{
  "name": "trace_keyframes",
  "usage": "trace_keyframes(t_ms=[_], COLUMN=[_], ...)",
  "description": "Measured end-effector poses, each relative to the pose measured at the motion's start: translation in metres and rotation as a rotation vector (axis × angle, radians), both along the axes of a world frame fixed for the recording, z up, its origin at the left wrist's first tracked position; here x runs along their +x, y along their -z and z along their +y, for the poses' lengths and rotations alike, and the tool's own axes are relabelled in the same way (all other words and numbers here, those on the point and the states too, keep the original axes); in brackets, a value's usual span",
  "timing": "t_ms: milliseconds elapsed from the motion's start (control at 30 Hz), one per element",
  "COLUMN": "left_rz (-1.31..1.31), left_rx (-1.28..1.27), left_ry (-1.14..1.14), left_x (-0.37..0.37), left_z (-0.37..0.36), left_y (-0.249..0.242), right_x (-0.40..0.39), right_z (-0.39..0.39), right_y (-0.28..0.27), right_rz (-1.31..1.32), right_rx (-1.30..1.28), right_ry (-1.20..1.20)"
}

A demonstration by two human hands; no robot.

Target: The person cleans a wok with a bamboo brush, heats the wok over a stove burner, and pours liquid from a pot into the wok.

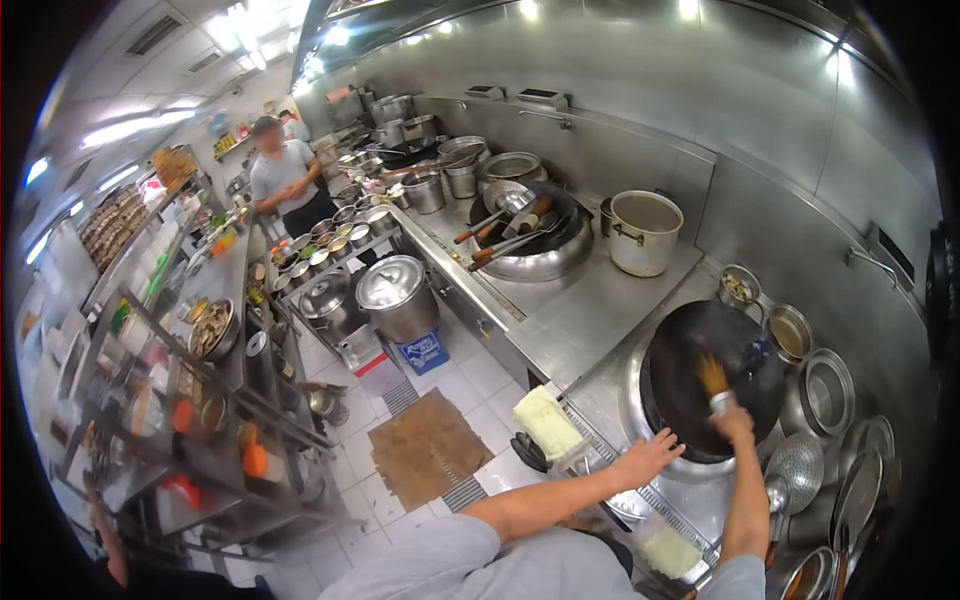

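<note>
A large black wok [700,330] sits on the round metal burner ring [632,385] at the right of the stove. My right hand [736,424] is closed round the pale handle of a wok brush [713,376], its tan bristles against the wok's inside. My left hand [650,458] is open, fingers spread, right at the near left edge of the wok. A folded pale yellow cloth [547,424] lies on the counter left of that hand. Another pale cloth [668,548] lies on the front ledge between my arms.
Right of the wok are a perforated skimmer [795,470], metal bowls [828,390] and several lids. A tall pot [645,235] stands behind, near a second wok [545,225] holding ladles. A person [285,175] stands farther along the aisle. Brown matting [428,448] covers some floor tiles.
</note>
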State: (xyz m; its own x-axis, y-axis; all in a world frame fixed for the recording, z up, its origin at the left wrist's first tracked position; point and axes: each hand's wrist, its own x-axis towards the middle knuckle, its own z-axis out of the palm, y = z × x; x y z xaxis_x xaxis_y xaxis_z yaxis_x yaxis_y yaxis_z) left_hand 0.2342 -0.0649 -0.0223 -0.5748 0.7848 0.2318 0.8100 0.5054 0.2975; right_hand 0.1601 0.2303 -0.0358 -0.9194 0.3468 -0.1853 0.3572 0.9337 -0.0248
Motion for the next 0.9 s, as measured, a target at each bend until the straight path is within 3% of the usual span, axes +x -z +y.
trace_keyframes(t_ms=[67,133,200,267,300,367,400,467,500,533,600,633,667,733,800,867,900], left_rz=[-0.031,-0.005,0.031,0.024,-0.003,-0.033,-0.016,0.051,0.094,-0.158,-0.117,0.032,0.033,0.031,-0.009,-0.015,-0.013], left_rx=[0.016,0.010,0.040,0.010,-0.013,-0.039,-0.042,0.090,0.231,0.257,0.406,0.215,0.047,0.025,0.004,-0.015,-0.026], left_ry=[0.008,0.007,-0.010,0.004,-0.004,-0.010,-0.008,0.016,0.045,0.140,0.247,0.084,0.089,0.091,0.090,0.103,0.098], left_x=[-0.003,-0.009,-0.003,-0.003,-0.002,-0.005,-0.006,-0.011,-0.015,-0.016,-0.021,-0.012,-0.011,-0.010,-0.006,-0.004,-0.003], left_z=[-0.002,-0.001,0.001,0.003,0.004,0.002,0.001,0.001,0.007,-0.001,0.008,0.015,0.016,0.019,0.018,0.017,0.017], left_y=[-0.001,0.005,0.011,0.006,0.004,-0.002,-0.003,0.014,0.030,0.006,0.015,0.019,0.007,0.007,0.002,-0.007,-0.010], right_x=[0.014,0.050,0.040,0.067,0.074,0.089,0.104,0.132,0.134,0.133,0.128,0.150,0.159,0.160,0.165,0.166,0.165], right_z=[-0.051,-0.064,0.047,0.091,0.096,0.088,0.079,-0.011,-0.003,0.031,0.098,0.090,0.087,0.100,0.058,0.039,0.044], right_y=[-0.022,-0.079,-0.037,-0.049,-0.047,-0.052,-0.061,-0.156,-0.154,-0.133,-0.092,-0.109,-0.117,-0.074,-0.065,0.003,0.083], right_rz=[-0.030,-0.186,-0.305,0.111,0.112,0.374,0.320,-0.122,-0.317,-0.269,-0.185,0.160,0.312,0.752,1.120,1.325,1.330], right_rx=[-0.542,-1.012,-0.910,-0.401,-0.392,0.287,0.174,-0.515,-0.628,-0.465,-0.123,0.034,0.100,-0.101,-0.929,-0.904,-0.536], right_ry=[-0.066,0.052,0.070,0.318,0.317,0.011,-0.163,0.015,-0.053,-0.101,-0.157,0.153,0.305,0.592,0.759,0.729,0.663])
